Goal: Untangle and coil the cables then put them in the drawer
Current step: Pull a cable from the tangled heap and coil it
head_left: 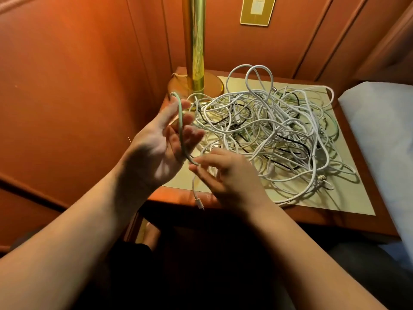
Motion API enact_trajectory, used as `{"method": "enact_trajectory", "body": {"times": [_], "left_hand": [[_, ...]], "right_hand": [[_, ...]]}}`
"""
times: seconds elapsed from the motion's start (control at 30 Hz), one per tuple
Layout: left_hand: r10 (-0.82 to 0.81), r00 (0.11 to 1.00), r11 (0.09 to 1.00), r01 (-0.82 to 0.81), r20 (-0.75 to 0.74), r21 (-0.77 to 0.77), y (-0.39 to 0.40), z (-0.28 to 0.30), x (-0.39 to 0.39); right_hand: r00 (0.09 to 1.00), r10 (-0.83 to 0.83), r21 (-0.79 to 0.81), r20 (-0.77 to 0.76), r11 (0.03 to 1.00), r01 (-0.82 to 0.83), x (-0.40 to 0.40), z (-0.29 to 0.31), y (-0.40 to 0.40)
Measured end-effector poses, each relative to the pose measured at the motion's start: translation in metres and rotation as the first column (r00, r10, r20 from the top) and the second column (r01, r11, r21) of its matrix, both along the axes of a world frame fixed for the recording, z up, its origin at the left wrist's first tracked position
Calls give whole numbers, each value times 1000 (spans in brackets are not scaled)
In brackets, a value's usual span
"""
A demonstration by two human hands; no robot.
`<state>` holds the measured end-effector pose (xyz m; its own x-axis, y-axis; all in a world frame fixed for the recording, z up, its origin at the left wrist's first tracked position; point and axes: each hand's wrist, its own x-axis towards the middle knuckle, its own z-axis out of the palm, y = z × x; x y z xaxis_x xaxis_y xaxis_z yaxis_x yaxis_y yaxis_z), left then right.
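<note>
Right hand (225,173) w/ green cable (180,130)

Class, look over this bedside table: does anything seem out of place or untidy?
Yes: a tangled heap of cables, mostly white, sprawls across the bedside table, and one white plug end dangles over its front edge.

No legible text, brand, number or sign found. Brass wall plate (258,10) above the table's far edge — pale insert bears faint marks, too blurred to read. Cables (268,128) — no readable markings.
</note>
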<state>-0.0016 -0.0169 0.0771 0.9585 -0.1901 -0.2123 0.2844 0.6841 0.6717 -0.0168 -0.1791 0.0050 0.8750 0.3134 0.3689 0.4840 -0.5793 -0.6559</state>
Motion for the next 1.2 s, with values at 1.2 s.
{"method": "enact_trajectory", "body": {"times": [1.2], "left_hand": [[-125,895,692,-231,429,684,44,-16,43]], "right_hand": [[855,-83,-29,-511,996,79,64,15,20]]}}
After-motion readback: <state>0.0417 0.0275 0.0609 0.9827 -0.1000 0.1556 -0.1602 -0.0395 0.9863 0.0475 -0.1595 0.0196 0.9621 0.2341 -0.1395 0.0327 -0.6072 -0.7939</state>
